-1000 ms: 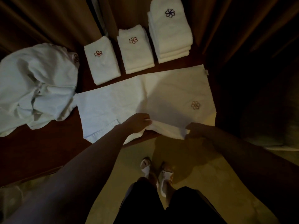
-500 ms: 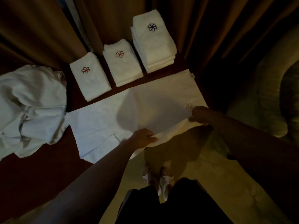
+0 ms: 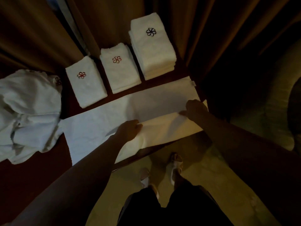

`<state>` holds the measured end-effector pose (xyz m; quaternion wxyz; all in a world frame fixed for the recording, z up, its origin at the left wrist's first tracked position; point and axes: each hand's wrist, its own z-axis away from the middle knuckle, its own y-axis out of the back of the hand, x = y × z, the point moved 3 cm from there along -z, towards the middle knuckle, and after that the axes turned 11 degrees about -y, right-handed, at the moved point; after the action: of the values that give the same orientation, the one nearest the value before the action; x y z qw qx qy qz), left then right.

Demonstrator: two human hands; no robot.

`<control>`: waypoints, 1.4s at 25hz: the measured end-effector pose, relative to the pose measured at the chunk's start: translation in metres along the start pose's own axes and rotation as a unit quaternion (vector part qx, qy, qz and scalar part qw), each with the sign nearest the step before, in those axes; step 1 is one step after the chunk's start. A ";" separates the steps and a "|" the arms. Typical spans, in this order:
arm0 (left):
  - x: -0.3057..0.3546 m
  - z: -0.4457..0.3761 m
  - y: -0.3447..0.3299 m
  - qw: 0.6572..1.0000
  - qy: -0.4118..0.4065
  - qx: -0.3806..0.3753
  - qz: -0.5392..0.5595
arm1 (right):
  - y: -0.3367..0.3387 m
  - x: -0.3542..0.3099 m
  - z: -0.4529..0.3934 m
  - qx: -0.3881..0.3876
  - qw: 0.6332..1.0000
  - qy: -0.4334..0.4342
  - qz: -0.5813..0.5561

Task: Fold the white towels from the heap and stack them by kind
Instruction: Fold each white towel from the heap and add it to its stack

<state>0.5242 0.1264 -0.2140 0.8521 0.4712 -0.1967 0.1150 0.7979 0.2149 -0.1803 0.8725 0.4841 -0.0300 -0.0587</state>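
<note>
Currently your left hand (image 3: 129,130) and right hand (image 3: 193,108) each pinch the near edge of the towel (image 3: 97,126), which lies on the dark table (image 3: 32,176), folded partway over itself; 3 folded stacks (image 3: 120,74) sit behind it, the heap (image 3: 27,115) left.

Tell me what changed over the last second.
Both hands, left and right, kept their grip on the towel and carried its near edge away from the person, folding it over; the right hand now hides the towel's emblem. The heap and three stacks stayed put.
</note>
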 end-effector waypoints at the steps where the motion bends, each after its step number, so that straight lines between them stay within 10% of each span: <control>1: 0.000 -0.006 -0.004 0.999 0.008 0.002 -0.033 | -0.005 -0.002 -0.007 0.004 1.000 0.004 -0.002; 6: -0.002 -0.035 -0.029 0.990 0.094 0.034 -0.095 | -0.039 0.001 -0.045 0.022 0.999 0.046 -0.010; 20: 0.029 -0.040 -0.041 0.982 0.012 0.185 -0.028 | -0.028 -0.006 -0.069 0.099 0.991 0.068 0.052; 25: -0.002 0.001 -0.035 0.951 0.142 0.273 0.041 | -0.045 -0.056 -0.031 0.091 0.970 0.202 0.104; 29: -0.056 0.047 -0.034 0.935 0.291 0.202 0.004 | -0.069 -0.101 -0.006 0.041 0.958 0.270 0.081; 35: -0.112 0.078 -0.035 0.967 0.221 0.124 -0.027 | -0.092 -0.120 0.004 0.019 0.962 0.264 0.071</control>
<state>0.4192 0.0403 -0.2526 0.8123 0.5411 0.0249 0.2162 0.6718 0.1789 -0.2554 0.8423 0.4952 0.1657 0.1335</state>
